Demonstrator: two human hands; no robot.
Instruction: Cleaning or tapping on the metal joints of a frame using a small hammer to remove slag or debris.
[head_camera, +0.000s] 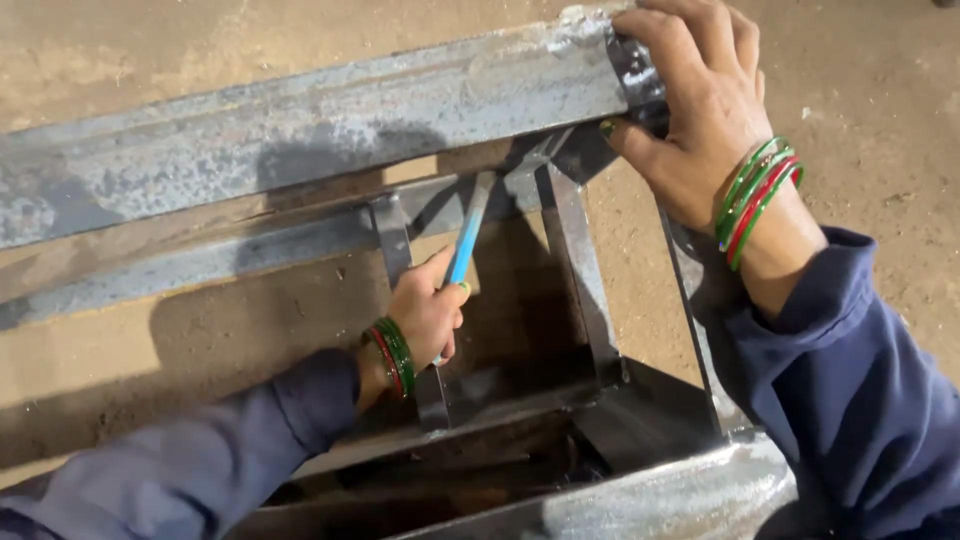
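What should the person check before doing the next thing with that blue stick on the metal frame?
1. Left hand has a firm hold on the blue tool: ok, fingers closed round it.
2. Right hand steadies the metal frame: ok, it grips the top corner.
3. Tool tip reaches the inner bar: cannot tell, the tip is in shadow.
4. Bangles clear of the metal edges: ok, they sit on the wrist away from the beam.
5. Frame sits steady on the sandy ground: cannot tell.
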